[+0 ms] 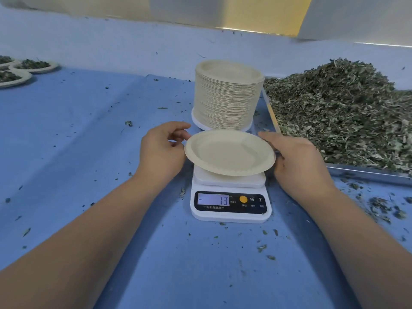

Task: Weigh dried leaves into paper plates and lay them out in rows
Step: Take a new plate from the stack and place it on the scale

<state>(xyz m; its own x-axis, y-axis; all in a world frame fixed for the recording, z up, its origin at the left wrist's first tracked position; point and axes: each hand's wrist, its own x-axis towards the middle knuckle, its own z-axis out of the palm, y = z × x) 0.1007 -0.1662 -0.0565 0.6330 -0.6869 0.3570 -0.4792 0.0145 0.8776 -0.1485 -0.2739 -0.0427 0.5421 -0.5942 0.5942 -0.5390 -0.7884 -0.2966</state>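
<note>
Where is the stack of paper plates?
In the head view, the stack of paper plates stands centre, just behind the scale, left of the leaf tray.

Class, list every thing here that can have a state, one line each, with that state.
Plate: empty, tilted, held over the scale.
Scale: on, display reads minus 13.
Plate stack: upright, behind the scale.
Leaf pile: heaped loose in tray.
Filled plates: leaves in them, laid out far left.
Left grip: holds plate's left rim.
Right grip: holds plate's right rim.

The scale [231, 217] display [213, 200] reads 13; buttons [252, 199] marked M, T.
</note>
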